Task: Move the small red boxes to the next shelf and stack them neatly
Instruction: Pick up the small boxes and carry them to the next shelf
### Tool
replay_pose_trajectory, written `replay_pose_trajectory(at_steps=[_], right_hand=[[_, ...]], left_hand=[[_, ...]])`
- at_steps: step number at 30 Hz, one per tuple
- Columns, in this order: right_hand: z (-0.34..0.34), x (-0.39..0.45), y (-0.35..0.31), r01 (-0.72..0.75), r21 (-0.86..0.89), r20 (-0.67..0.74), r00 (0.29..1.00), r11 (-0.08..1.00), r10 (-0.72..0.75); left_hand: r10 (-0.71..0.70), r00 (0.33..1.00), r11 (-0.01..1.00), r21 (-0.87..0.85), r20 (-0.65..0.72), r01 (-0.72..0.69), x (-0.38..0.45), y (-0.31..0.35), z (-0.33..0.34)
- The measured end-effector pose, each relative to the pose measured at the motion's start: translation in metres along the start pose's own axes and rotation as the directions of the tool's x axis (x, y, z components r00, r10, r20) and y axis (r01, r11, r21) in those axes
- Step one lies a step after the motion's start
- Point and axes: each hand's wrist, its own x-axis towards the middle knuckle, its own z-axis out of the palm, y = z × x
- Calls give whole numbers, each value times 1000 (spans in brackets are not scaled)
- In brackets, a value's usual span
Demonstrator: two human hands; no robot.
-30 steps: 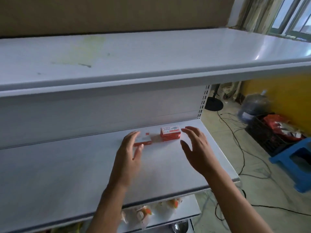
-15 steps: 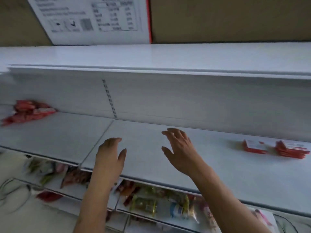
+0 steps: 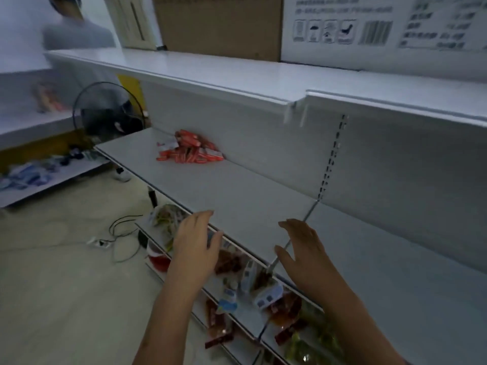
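Since a moment ago, the view swung left, bringing the red boxes (image 3: 189, 150) to upper centre. Left hand (image 3: 196, 242) and right hand (image 3: 303, 248), both spread and empty, hover low, likely reaching for more.

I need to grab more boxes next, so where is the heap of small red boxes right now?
In the head view, the heap of red boxes lies upper left of centre, at the far end of the left shelf section against its back wall, well beyond both empty hands.
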Motion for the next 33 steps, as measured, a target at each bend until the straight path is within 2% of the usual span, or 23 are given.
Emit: replay_pose_trajectory(at_steps=[5, 13, 19, 22, 27, 30, 33], right_hand=[[58, 71, -27, 11, 97, 58, 998, 995, -17], [117, 230, -87, -11, 268, 88, 996, 963, -14], [154, 335, -137, 66, 174, 102, 991, 983, -84], [173, 375, -153, 68, 84, 63, 995, 994, -73], [206, 421, -173, -46, -19, 23, 999, 999, 47], [224, 435, -178, -155, -78, -49, 987, 985, 152], [239, 443, -187, -318, -115, -122, 945, 941, 304]], left_hand=[[-63, 998, 998, -24, 22, 63, 36, -75, -2], [-181, 983, 983, -30, 18, 181, 143, -177, -21], [-215, 976, 975, -53, 41, 217, 219, -244, -42], [-196, 974, 976, -77, 110, 205, 259, -273, -36], [-182, 968, 978, -70, 173, 197, 331, -319, -9], [-73, 968, 992, -81, 241, 95, 362, -343, 9], [-11, 953, 994, -103, 302, 44, 384, -359, 21]])
